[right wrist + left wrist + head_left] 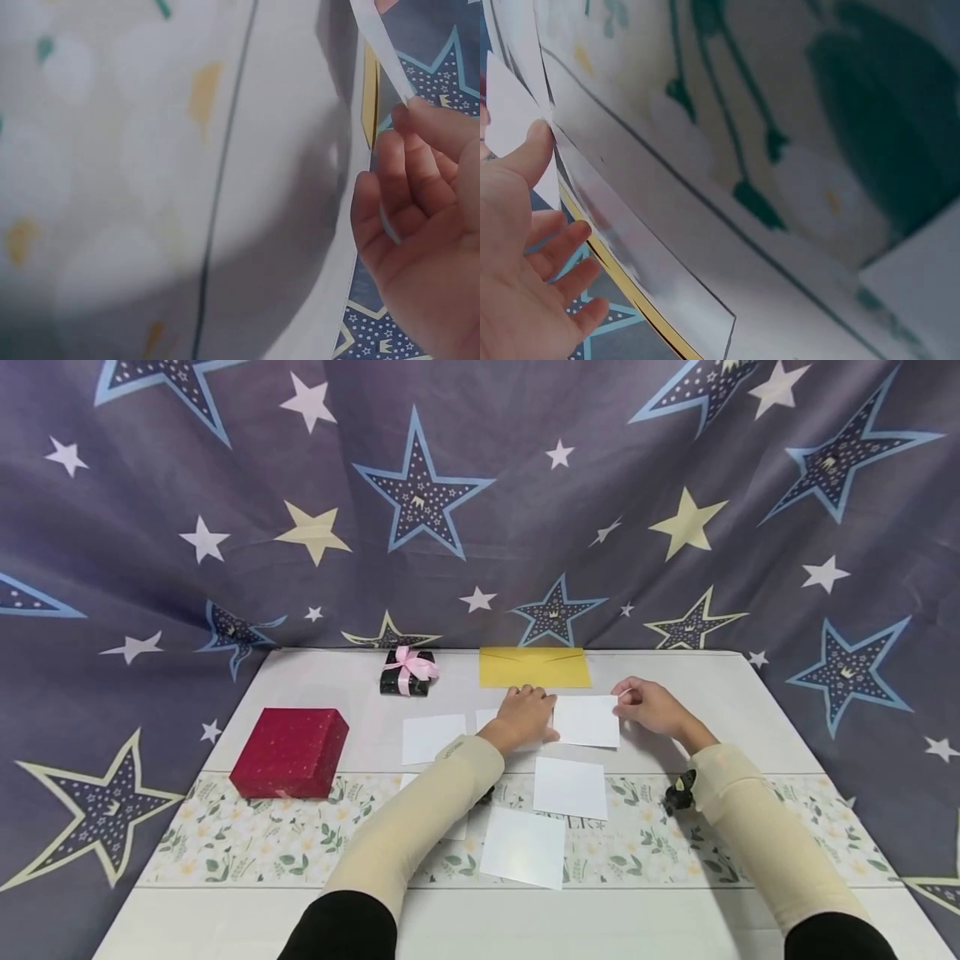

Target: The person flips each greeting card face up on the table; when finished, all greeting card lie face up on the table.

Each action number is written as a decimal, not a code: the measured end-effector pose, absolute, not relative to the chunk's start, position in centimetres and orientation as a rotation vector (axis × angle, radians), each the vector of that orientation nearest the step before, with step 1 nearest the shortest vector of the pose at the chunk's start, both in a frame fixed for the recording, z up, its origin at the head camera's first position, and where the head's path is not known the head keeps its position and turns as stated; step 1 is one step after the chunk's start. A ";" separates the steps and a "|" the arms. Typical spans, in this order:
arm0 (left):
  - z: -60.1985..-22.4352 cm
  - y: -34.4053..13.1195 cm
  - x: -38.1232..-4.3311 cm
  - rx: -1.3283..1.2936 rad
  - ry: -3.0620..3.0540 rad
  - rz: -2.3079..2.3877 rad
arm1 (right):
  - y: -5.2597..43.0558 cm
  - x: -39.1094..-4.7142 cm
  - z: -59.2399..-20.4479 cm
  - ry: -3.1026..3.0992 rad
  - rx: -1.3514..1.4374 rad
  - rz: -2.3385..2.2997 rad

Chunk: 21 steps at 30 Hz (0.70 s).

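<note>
A white card [586, 721] lies between the hands, facing up. My right hand [651, 706] pinches its right edge near the top corner between thumb and forefinger; the right wrist view shows the card [380, 46] nearly edge-on. At its left edge is my left hand [525, 718], the thumb [541, 146] laid against the card [514, 124] and the other fingers loosely bent. Under and beside the left hand lies a partly hidden white card [485, 718]. Closer to the body are another card [570, 787] and a glossy one [522, 847].
Behind the hands lies a yellow envelope [535, 668]. A black gift box with a pink ribbon [407, 672] stands at the back, a red box [288, 752] at left. One white card [433, 739] lies left of the hands; another [456, 828] is partly under the left forearm.
</note>
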State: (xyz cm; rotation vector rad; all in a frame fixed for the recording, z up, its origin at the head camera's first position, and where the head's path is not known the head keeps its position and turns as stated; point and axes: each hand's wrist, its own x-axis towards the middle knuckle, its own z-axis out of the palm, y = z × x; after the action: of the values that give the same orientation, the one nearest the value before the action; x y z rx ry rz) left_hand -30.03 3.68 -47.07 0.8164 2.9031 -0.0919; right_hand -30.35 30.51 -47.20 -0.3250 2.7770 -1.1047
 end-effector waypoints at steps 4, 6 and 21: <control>-46.8 3.8 -30.3 0.774 2.940 -0.059 | 30.6 -30.1 -46.9 2.772 -0.311 -1.145; -46.6 3.7 -30.4 0.771 2.950 -0.006 | 30.6 -30.1 -46.9 2.772 -0.296 -1.164; -46.0 3.6 -31.0 1.040 3.135 0.618 | 32.4 -29.2 -46.1 2.780 -0.255 -1.376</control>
State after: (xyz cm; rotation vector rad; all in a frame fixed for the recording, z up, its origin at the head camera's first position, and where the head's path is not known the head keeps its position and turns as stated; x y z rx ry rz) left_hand -30.96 3.61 -46.04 1.0403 3.1355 0.6180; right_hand -29.16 32.40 -46.14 -0.2554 2.7796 -1.3763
